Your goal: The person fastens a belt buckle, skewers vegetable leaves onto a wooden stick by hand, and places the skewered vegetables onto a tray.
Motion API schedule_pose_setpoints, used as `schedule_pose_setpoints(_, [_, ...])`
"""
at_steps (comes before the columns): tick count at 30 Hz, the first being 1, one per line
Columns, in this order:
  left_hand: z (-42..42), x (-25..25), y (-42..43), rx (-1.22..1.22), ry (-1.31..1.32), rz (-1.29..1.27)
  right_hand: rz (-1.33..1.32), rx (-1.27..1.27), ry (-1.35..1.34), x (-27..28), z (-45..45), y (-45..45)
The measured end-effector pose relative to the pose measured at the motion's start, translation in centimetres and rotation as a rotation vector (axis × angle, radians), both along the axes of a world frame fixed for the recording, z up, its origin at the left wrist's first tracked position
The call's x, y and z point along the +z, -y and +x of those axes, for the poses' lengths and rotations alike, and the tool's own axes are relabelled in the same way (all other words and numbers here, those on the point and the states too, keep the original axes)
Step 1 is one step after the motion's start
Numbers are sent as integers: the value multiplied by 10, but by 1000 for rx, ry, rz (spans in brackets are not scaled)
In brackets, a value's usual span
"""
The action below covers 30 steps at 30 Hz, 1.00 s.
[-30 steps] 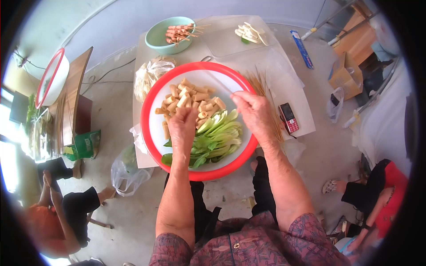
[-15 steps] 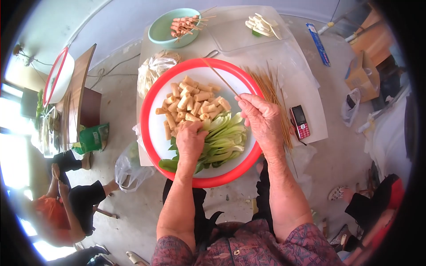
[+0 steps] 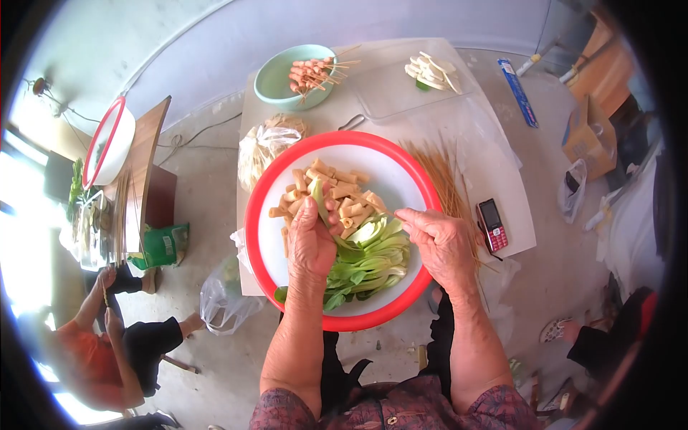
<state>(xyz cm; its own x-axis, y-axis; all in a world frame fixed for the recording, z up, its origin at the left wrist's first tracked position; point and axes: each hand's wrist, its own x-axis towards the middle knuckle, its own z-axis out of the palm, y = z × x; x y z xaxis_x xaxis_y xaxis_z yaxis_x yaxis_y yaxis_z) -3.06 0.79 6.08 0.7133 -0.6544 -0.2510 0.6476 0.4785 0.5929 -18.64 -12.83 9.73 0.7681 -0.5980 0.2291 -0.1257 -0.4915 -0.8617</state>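
- Leaf stalk (image 3: pixel 317 195): between your left hand's (image 3: pixel 314 242) thumb and fingers, grip closed on it, above the red-rimmed basin (image 3: pixel 351 138) at the table's (image 3: pixel 499 174) near edge.
- Your right hand (image 3: pixel 444 245): fingers bunched; cannot tell what its grip has.
- Phone (image 3: pixel 492 224): table's near right corner.

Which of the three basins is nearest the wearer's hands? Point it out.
The red-rimmed white basin holding bok choy and tan cut rolls. The other red-rimmed basin stands tilted at far left; the teal basin holds skewered pieces.
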Motion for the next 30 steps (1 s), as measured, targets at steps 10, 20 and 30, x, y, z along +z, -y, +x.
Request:
schedule_pose_setpoints(10, [-2,-2,-1,6,-229,-27,-64,71,-107,-6,13,-10])
schedule_pose_setpoints(20, [-4,-3,-5,-41,-225,-86,-129,66,-126,-13,19,-14])
schedule_pose_setpoints(30, [-2,-4,-5,-41,-263,-133,-115,63,-117,-13,21,-14])
